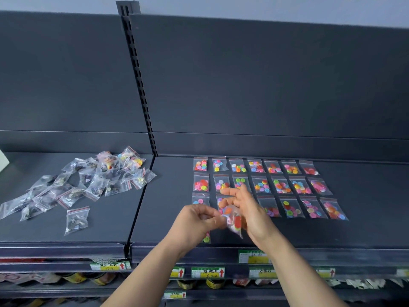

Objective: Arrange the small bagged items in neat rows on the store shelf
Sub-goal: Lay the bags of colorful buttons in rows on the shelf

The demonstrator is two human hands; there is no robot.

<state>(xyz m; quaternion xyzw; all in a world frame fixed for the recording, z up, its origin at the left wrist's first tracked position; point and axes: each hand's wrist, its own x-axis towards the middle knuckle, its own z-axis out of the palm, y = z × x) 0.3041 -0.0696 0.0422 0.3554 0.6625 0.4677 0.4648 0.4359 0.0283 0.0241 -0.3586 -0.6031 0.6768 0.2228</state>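
Observation:
Small clear zip bags of coloured buttons lie in three rows point(281, 186) on the right part of the dark shelf point(365, 229). Above the front of those rows, my left hand point(194, 222) pinches one bag of red and orange buttons point(234, 220) by its edge. My right hand point(250, 209) touches the same bag from the right, fingers spread and pointing up-left. My hands hide parts of the second and third rows. One more bag point(207, 238) peeks out under my left wrist near the shelf's front edge.
A loose heap of clear bags with darker contents point(88, 180) lies on the left shelf section, one bag point(77, 220) apart at its front. A slotted upright point(139, 85) divides the two sections. Price tags point(208, 272) and jars sit on lower shelves.

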